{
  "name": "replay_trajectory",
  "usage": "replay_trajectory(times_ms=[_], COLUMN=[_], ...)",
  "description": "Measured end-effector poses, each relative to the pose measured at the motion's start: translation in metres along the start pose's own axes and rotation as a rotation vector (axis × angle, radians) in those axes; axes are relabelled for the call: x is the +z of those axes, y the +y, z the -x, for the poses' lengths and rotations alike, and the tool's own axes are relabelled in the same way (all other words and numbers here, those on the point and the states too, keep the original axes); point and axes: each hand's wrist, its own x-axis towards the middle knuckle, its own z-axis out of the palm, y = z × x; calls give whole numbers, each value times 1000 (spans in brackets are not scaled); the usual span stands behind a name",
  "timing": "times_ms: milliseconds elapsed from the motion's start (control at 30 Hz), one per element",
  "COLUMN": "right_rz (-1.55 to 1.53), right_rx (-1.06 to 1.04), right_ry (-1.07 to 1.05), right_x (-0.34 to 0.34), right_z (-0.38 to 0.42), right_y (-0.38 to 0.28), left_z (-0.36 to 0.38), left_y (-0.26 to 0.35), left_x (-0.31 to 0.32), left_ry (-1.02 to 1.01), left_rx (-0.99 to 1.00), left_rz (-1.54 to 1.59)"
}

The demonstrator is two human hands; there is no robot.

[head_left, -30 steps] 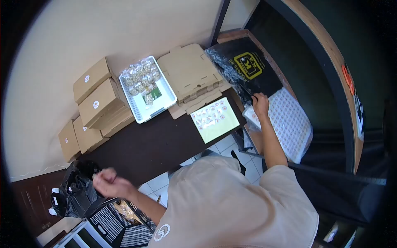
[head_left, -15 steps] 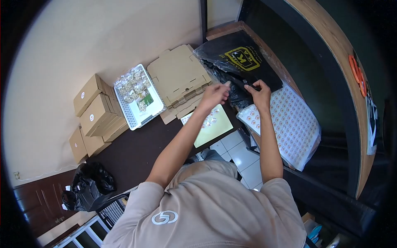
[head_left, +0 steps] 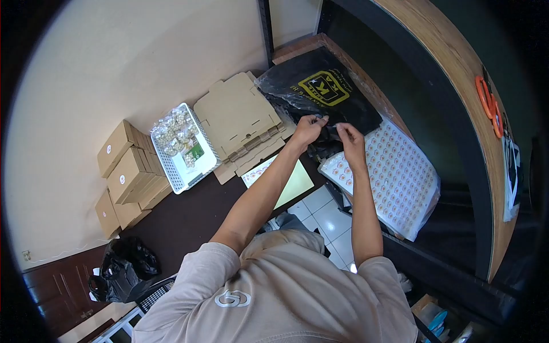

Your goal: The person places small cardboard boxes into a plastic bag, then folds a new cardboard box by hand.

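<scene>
Plastic pack [head_left: 325,88], black, crinkled, yellow-printed, lying on wooden surface [head_left: 285,55] beside glossy sheets of round stickers [head_left: 396,178]. Left hand [head_left: 307,132] and right hand [head_left: 352,145] at its near edge, fingers [head_left: 346,128] pinched nearly together on thin black film [head_left: 328,134]. Flat cardboard [head_left: 235,114] stacked on dark counter [head_left: 186,211].

The bag pack [head_left: 337,71] lies behind the sticker sheets [head_left: 397,177].

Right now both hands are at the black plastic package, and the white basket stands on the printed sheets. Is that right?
Not quite: the head view shows the white basket on the dark table, beside the cardboard. Left hand and right hand are indeed at the black plastic package.
</scene>
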Motion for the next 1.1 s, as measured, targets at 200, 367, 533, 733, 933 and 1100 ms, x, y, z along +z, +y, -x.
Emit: replay_trajectory(times_ms=[200, 367, 533, 733, 933, 1100], right_rz=[391, 779, 938, 903, -44, 78], right_rx=[-151, -161, 205, 185, -179, -599], right_ry=[71, 85, -23, 41, 2, -512], right_x=[-12, -10, -14, -37, 37, 86], right_z=[-33, -60, -96, -148, -33, 76], right_y=[25, 68, 67, 77, -112, -209], left_z=[7, 43, 119, 184, 199, 206], left_y=[-6, 3, 41, 53, 45, 53], left_x=[-30, -72, -120, -164, -156, -136], left_ry=[-2, -16, 30, 194, 352, 314], left_rx=[111, 281, 320, 415, 508, 477], left_rz=[-109, -59, 492, 616, 420, 156])
